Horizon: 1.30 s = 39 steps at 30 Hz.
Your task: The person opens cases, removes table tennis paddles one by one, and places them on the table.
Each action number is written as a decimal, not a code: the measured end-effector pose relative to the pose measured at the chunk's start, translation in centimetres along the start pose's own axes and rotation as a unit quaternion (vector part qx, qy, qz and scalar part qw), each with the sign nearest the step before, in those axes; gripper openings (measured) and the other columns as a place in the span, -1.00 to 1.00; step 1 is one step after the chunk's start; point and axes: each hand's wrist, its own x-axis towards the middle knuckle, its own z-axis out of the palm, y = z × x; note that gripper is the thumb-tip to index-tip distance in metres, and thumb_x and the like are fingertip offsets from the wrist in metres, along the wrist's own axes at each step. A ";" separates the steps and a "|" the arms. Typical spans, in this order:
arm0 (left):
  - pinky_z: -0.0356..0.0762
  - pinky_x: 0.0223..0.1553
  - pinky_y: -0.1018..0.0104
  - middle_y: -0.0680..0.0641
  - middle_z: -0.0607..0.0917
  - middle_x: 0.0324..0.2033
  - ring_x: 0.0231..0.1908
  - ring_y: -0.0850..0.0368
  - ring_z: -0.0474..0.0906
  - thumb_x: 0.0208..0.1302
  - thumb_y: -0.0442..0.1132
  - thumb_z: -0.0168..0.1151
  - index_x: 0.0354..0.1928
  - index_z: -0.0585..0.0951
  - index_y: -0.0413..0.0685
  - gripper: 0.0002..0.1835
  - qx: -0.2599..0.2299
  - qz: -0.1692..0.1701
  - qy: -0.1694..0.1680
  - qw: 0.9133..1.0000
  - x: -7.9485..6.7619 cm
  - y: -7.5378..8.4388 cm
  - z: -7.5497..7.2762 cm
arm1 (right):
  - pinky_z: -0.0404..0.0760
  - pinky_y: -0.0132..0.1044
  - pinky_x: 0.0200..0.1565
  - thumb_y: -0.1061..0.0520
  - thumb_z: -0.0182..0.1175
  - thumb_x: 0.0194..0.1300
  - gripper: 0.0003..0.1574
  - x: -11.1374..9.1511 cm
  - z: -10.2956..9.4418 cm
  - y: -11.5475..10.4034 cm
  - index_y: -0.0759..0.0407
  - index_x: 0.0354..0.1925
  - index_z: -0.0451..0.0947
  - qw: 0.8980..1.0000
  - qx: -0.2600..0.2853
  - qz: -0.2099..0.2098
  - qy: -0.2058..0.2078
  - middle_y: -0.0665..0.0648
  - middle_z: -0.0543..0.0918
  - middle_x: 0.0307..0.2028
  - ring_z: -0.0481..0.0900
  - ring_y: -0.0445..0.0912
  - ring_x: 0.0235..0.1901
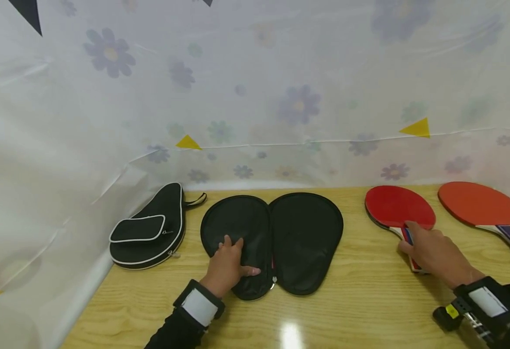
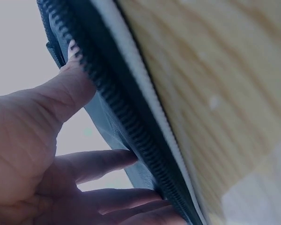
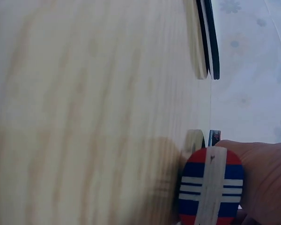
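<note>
An unzipped black table tennis bat case (image 1: 306, 240) lies spread flat, its two halves side by side. My left hand (image 1: 225, 265) rests on the left half with fingers and thumb spread. In the left wrist view, the thumb and fingers reach inside past the toothed zipper edge (image 2: 126, 124). To the right, my right hand (image 1: 440, 253) grips the handle of a red table tennis bat (image 1: 396, 206), whose red face is turned up. The right wrist view shows the striped red, white and blue handle end (image 3: 210, 185) beside the hand.
A closed black case with white piping (image 1: 146, 247) and a wrist loop lies at the left. Beyond the right hand is an orange-red bat (image 1: 482, 203) with a purple-striped handle. Flower-printed sheeting (image 1: 255, 97) borders the wooden table (image 1: 351, 315) at the back and left.
</note>
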 end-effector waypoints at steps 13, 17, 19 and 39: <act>0.53 0.07 -0.27 -0.62 0.33 0.30 0.23 -0.60 0.36 -0.09 0.02 0.64 0.29 0.50 -0.38 -0.06 0.002 -0.001 -0.003 1.000 0.1 0.1 0.1 | 0.29 -0.20 -0.52 0.10 0.04 0.47 -0.32 -0.4 -0.6 2.1 0.58 0.30 0.15 1.000 -0.006 0.007 -0.014 0.05 0.36 -0.63 0.32 -0.08 -0.61; 0.53 0.08 -0.26 -0.61 0.33 0.31 0.23 -0.60 0.37 -0.09 0.02 0.64 0.29 0.50 -0.38 -0.06 0.004 0.000 -0.002 1.000 0.1 0.2 0.1 | 0.29 -0.19 -0.52 0.11 0.04 0.48 -0.50 -0.5 -1.0 2.4 0.51 0.13 0.26 1.000 -0.007 0.005 -0.006 0.06 0.35 -0.61 0.31 -0.07 -0.60; 0.52 0.08 -0.26 -0.61 0.33 0.31 0.23 -0.60 0.37 -0.09 0.02 0.64 0.29 0.50 -0.38 -0.06 0.004 0.000 -0.002 1.000 0.1 0.2 0.1 | 0.28 -0.18 -0.51 0.12 0.04 0.48 -0.63 -0.5 -1.3 2.6 0.44 0.00 0.30 1.000 -0.008 0.006 -0.005 0.07 0.35 -0.61 0.31 -0.07 -0.59; 0.51 0.09 -0.27 -0.62 0.31 0.31 0.24 -0.61 0.35 -0.08 0.01 0.64 0.29 0.50 -0.38 -0.06 0.000 -0.007 -0.006 1.000 0.1 -0.1 0.1 | 0.21 -0.25 -0.58 0.14 0.07 0.44 -0.75 0.2 -0.9 3.8 0.30 -0.22 0.26 1.000 -0.013 -0.002 0.005 0.04 0.31 -0.66 0.27 -0.11 -0.67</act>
